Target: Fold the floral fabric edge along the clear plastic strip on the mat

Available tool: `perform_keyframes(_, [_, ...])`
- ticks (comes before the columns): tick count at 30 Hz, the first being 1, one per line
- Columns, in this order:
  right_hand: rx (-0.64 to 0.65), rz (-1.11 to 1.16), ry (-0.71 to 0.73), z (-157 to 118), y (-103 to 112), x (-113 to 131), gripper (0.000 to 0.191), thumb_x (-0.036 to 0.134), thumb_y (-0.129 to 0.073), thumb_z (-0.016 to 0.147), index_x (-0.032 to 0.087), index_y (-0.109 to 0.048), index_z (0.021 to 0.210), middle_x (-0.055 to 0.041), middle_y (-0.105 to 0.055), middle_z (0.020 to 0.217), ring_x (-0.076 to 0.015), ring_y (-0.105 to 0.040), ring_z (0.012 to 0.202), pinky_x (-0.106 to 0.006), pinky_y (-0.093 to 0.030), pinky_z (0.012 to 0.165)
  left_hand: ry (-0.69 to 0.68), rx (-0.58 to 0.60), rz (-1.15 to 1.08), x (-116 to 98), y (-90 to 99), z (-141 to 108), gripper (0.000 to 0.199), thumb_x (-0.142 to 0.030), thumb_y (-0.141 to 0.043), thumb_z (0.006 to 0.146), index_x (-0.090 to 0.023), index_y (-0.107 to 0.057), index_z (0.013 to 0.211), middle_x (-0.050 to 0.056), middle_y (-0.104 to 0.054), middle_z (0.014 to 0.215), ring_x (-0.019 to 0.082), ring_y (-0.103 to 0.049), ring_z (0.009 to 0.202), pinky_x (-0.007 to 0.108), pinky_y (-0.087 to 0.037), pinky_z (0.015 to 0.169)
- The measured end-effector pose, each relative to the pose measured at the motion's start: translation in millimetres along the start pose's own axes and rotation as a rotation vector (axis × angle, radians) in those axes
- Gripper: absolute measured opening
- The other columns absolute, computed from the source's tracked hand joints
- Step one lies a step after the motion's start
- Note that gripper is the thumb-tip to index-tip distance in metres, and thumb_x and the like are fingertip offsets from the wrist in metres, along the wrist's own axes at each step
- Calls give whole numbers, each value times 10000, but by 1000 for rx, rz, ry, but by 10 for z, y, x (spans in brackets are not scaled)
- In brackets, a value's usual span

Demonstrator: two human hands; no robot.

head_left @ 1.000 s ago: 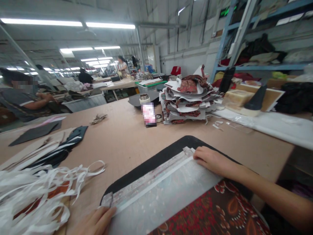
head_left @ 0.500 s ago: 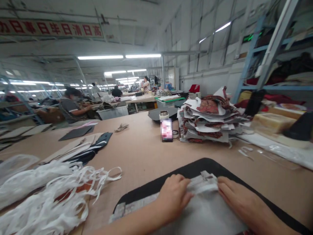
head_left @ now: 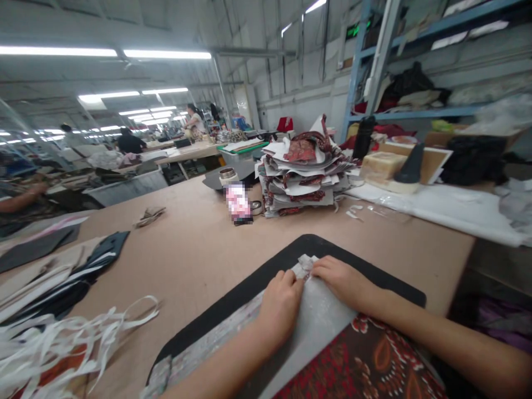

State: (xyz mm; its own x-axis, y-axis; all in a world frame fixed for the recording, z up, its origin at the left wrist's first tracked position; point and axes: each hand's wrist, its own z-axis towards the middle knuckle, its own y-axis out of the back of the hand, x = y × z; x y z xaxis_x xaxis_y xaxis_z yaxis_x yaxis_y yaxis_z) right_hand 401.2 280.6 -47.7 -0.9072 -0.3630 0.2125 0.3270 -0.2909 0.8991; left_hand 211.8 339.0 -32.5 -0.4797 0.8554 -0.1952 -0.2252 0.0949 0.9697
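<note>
A black board with rounded corners (head_left: 366,271) lies on the brown table. Over it is spread grey-white lining cloth (head_left: 318,310) joined to dark red patterned fabric (head_left: 366,360). Near the cloth's far corner, my left hand (head_left: 282,302) pinches the folded edge between bent fingers. Close beside it on the right, my right hand (head_left: 338,280) grips the same corner with its fingertips. A small folded tab sticks up between and beyond the two hands.
Behind the board stand a stack of patterned cloth pieces (head_left: 297,177), a propped phone (head_left: 238,202) and a flask (head_left: 227,176). White strips (head_left: 95,343) lie at left near dark folded cloth (head_left: 91,266). A person (head_left: 194,123) is far off.
The view has turned right, so things appear farther left. My hands are closer together at the cloth's corner, and more of the red patterned fabric shows below.
</note>
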Motion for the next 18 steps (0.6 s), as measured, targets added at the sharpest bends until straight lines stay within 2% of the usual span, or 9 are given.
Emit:
perform_keyframes(2, [44, 35, -27, 21, 22, -17, 235, 81, -397, 867, 160, -600, 955, -59, -602, 907, -174, -521, 876, -311, -458, 783, -67, 19, 110, -39, -5, -22, 226, -95, -370, 910, -127, -564, 1021, 75, -525, 948, 223, -463, 863, 343, -429, 745])
perform_keyframes(5, [107, 12, 17, 14, 51, -24, 263, 133, -416, 883, 201, -580, 1076, -56, -580, 998, -181, -499, 924, -317, -437, 808, -129, 47, 261, -75, 15, -61, 232, -81, -370, 902, -88, -534, 1065, 94, -521, 958, 240, -468, 860, 360, -460, 710])
perform_keyframes(10, [169, -81, 48, -34, 70, 13, 285, 162, -399, 900, 195, -554, 1137, -74, -544, 1058, -201, -474, 952, -331, -410, 834, -64, 143, 261, -24, 161, -314, 194, -72, -412, 889, -94, -556, 1018, 86, -536, 957, 229, -483, 855, 355, -477, 763])
perform_keyframes(12, [182, -77, 65, -46, 79, 25, 304, 146, -379, 900, 190, -546, 1150, -84, -536, 1074, -208, -469, 964, -330, -404, 837, -26, 185, 263, 82, 240, -547, 207, -57, -431, 875, -88, -554, 1039, 95, -544, 980, 225, -489, 866, 349, -476, 791])
perform_keyframes(15, [174, -32, 81, -59, 69, -9, 327, 131, -361, 899, 196, -538, 1166, -88, -531, 1091, -210, -465, 981, -325, -395, 843, 20, 188, 286, 333, 364, -1065, 296, -8, -438, 834, -82, -533, 1104, 103, -560, 1007, 219, -504, 883, 341, -476, 816])
perform_keyframes(17, [158, 0, 67, -69, 47, -57, 329, 137, -359, 902, 201, -537, 1171, -88, -530, 1101, -209, -463, 992, -328, -385, 855, 20, 116, 274, 482, 417, -1452, 362, 8, -427, 806, -121, -527, 1129, 82, -574, 1005, 206, -524, 873, 315, -487, 794])
perform_keyframes(18, [152, 13, 53, -75, 42, -71, 325, 145, -360, 905, 202, -538, 1171, -88, -533, 1102, -208, -464, 993, -331, -380, 861, 25, 40, 258, 530, 415, -1614, 386, 2, -418, 802, -166, -528, 1132, 62, -573, 1028, 200, -529, 893, 302, -486, 799])
